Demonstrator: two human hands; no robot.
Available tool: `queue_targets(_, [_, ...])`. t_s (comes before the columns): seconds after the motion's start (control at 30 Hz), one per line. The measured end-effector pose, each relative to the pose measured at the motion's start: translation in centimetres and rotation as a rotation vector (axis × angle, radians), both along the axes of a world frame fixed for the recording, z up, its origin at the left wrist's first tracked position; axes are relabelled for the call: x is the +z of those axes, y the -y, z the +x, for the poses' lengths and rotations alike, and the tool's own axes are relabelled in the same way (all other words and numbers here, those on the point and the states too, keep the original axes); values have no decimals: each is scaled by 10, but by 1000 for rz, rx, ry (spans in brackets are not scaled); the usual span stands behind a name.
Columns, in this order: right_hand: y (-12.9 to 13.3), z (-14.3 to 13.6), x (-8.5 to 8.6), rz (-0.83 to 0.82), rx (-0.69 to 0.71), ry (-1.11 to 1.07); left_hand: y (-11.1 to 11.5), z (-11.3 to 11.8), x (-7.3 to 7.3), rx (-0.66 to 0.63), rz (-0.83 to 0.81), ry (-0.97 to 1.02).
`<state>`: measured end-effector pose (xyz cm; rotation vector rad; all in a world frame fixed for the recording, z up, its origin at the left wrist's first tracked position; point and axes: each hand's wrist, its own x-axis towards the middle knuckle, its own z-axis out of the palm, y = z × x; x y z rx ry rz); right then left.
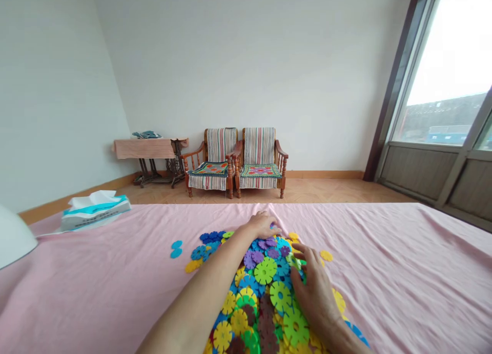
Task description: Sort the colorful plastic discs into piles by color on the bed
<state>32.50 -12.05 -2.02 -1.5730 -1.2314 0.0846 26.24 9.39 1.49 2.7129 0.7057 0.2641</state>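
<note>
A heap of notched plastic snowflake discs [265,270] in green, yellow, blue, purple and brown lies in front of me. Across it stretches my left arm, and my left hand [262,225] is at the heap's far edge. Its fingers are bent around a small purple disc [273,225], partly hidden by them. On the heap's right side rests my right hand [315,285], thumb and fingers apart. A light green disc [293,262] lies between its thumb and fingertips, touching or very close to them. My left forearm covers part of the heap.
Two loose blue discs [176,249] lie left of the heap, and a yellow disc [326,255] lies right of it. The pink cloth [403,272] has folds. A tissue pack [96,210] sits at the left, near a white curved object [13,238]. Two wooden armchairs [259,159] stand beyond.
</note>
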Motion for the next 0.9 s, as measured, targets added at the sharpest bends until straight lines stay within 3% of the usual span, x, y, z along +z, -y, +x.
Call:
queue_targets(0.27, [0, 1, -1, 3, -8, 9, 8, -16, 7, -86, -25, -124])
queue_targets(0.5, [1, 0, 2, -49, 8, 59, 34, -37, 29, -205, -65, -125])
queue_targets(0.73, [1, 0, -3, -70, 38, 126, 81, -87, 55, -253, -28, 9])
queue_targets(0.9, [9, 2, 14, -81, 27, 80, 111, -134, 64, -241, 32, 40])
